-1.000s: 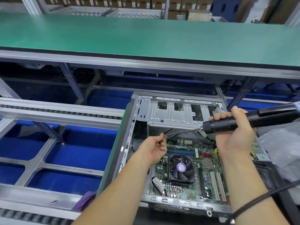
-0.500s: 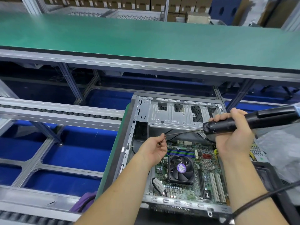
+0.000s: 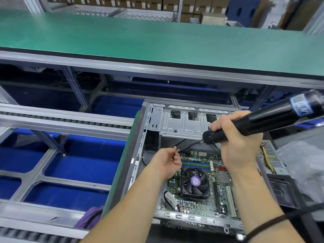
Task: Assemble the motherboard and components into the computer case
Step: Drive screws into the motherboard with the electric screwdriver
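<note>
Motherboard (image 3: 198,186) seated in computer case (image 3: 150,137), at 5 o'clock in view. Step, by judgement: screwing it down. Right hand (image 3: 238,146), fingers wrapped round electric screwdriver (image 3: 259,123); left hand (image 3: 166,163) pinching the bit tip (screw not discernible). Next: align bit over board's 11 o'clock corner.

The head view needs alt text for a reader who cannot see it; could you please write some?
A right hand grips a black electric screwdriver, its bit aimed at the far-left corner of a motherboard inside an open computer case. The left hand pinches a thin black cable there.
</note>
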`<state>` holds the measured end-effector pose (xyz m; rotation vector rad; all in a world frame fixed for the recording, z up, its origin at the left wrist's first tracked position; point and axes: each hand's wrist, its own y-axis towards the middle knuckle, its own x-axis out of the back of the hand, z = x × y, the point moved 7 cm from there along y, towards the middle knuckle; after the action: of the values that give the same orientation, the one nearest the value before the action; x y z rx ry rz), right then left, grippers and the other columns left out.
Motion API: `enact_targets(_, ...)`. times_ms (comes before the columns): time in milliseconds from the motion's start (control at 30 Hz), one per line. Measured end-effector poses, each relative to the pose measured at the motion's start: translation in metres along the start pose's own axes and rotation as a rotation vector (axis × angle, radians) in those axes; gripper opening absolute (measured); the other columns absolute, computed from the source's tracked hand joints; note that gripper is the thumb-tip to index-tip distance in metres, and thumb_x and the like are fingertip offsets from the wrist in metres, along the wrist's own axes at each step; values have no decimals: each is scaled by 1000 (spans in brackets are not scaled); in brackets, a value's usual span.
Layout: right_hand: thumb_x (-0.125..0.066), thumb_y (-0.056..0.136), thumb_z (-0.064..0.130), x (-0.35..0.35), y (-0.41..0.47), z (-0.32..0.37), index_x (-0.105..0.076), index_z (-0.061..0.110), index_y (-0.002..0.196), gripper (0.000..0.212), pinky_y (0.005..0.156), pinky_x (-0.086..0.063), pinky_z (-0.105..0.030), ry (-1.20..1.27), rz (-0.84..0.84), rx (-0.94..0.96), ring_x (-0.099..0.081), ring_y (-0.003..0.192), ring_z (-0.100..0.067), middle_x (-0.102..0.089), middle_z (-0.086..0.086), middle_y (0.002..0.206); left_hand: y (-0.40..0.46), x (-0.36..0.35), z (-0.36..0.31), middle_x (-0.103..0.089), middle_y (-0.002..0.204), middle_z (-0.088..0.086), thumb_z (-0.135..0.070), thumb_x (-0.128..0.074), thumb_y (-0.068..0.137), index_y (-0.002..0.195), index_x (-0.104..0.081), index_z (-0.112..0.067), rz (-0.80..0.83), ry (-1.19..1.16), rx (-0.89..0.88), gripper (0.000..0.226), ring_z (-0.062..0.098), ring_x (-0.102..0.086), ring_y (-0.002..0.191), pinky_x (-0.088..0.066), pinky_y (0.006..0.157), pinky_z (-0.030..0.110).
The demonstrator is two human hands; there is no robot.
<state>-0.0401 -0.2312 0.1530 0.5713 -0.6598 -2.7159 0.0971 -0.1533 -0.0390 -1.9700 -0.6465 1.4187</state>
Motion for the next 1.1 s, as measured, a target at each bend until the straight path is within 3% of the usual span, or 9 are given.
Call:
enact_targets(300,-72,88,16,-39,-5,5,-67,30,79,18,67,-55,-45,-113,181,61,-61,61,-32,-64,-2,65,-1,2,0,-43,69,4,-11,-53,97,83,-59,0,-13,-77,36,19,10,-35,59,-29,54,20)
enact_targets(467,-72,88,17,-36,-3,4,-67,31,82,17,67,-55,-43,-109,175,48,-62,62,-32,-64,-2,66,-1,8,1,-42,72,6,-24,-47,98,105,-58,6,-61,-97,26,33,12,-31,58,-25,53,21)
enact_targets(567,-72,88,17,-39,-4,2,-67,32,80,18,68,-54,-42,-119,181,43,-61,62,-31,-63,-2,66,-3,20,-5,-48,75,8,-16,-39,98,112,-56,8,-201,-68,-49,32,12,-32,53,-23,46,22)
enact_targets(667,-78,86,29,-43,-6,-3,-68,31,79,13,69,-54,-43,-114,175,12,-61,64,-31,-64,0,67,-13,34,-29,-41,63,5,-3,-35,90,94,-56,0,-405,291,-222,22,15,-33,49,-22,40,19)
enact_targets(733,-81,84,43,-47,-7,-6,-68,30,80,18,69,-54,-40,-100,184,-14,-62,64,-29,-64,-1,68,-24,31,-47,-41,67,6,-4,-42,88,77,-48,-7,-511,790,-380,13,19,-35,56,-25,45,22)
enact_targets(800,-81,82,51,-51,-8,-9,-69,32,82,22,67,-54,-39,-80,196,-30,-60,64,-31,-63,-2,69,-28,16,-39,-40,64,3,-7,-49,86,66,-37,-12,-469,1303,-449,24,19,-35,55,-24,46,24)
enact_targets(867,-78,82,56,-53,-9,-10,-69,32,83,26,67,-52,-41,-66,199,-32,-58,66,-32,-62,-2,69,-25,4,-18,-47,66,2,-16,-50,88,66,-40,-13,-374,1648,-399,24,17,-42,56,-29,45,24)
enact_targets(967,-71,85,62,-53,-11,-14,-70,35,86,28,70,-48,-50,-55,222,-20,-56,70,-34,-63,1,72,-21,-6,2,-54,74,5,-17,-46,91,73,-48,-11,-245,1895,-293,19,20,-49,62,-37,50,27)
enact_targets(1100,-68,87,63,-54,-10,-22,-70,37,86,26,69,-48,-52,-73,217,-17,-57,69,-33,-64,5,72,-23,-6,6,-57,83,8,-15,-45,93,93,-55,-6,-213,1935,-259,14,28,-59,80,-40,60,29)
